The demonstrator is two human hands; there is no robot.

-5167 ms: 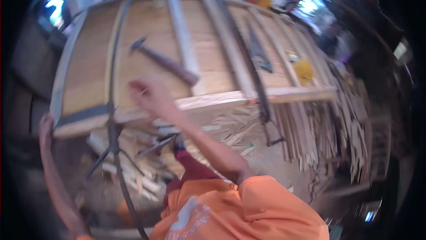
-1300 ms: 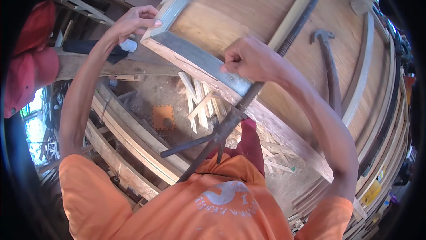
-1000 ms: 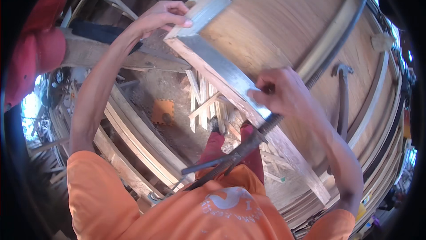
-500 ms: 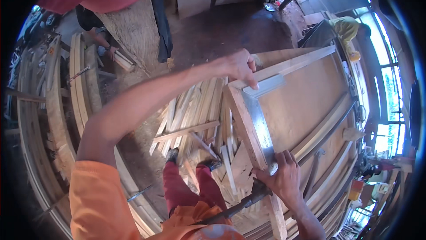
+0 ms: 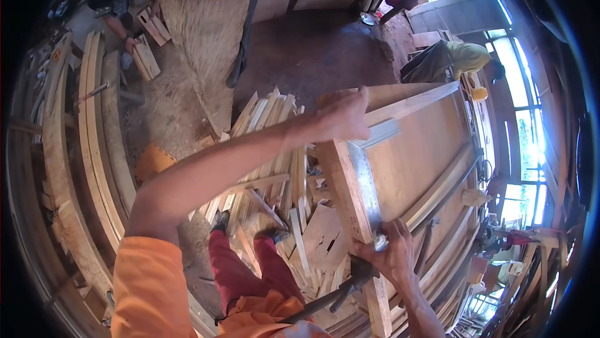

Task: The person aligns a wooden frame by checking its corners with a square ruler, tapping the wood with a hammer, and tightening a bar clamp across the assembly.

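Observation:
A pale timber piece (image 5: 347,194) runs toward me, its far end beside a longer timber rail (image 5: 415,101). Along its inner edge lies a shiny flat metal strip (image 5: 364,181), apparently the blade of a carpenter's square, whose pale grey other leg (image 5: 382,131) lies beside the rail. My right hand (image 5: 394,252) is closed round the near end of the metal square, pressing against the timber. Under that hand sits a dark long-shafted tool (image 5: 359,272), its kind unclear. My left hand (image 5: 347,116), blurred, is over the far corner of the timber; its fingers are smeared.
A brown wooden panel (image 5: 431,150) lies beyond the timber. Offcuts and slats (image 5: 269,125) pile on the floor near my feet. Long boards (image 5: 94,131) stand at left. One person handles wood blocks (image 5: 145,60) at far left; a person in yellow (image 5: 465,56) bends over at far right.
My view has shifted, so the left-hand worker and wood blocks show more fully. My left hand has moved slightly from the corner and blurs; my right hand stays on the metal square.

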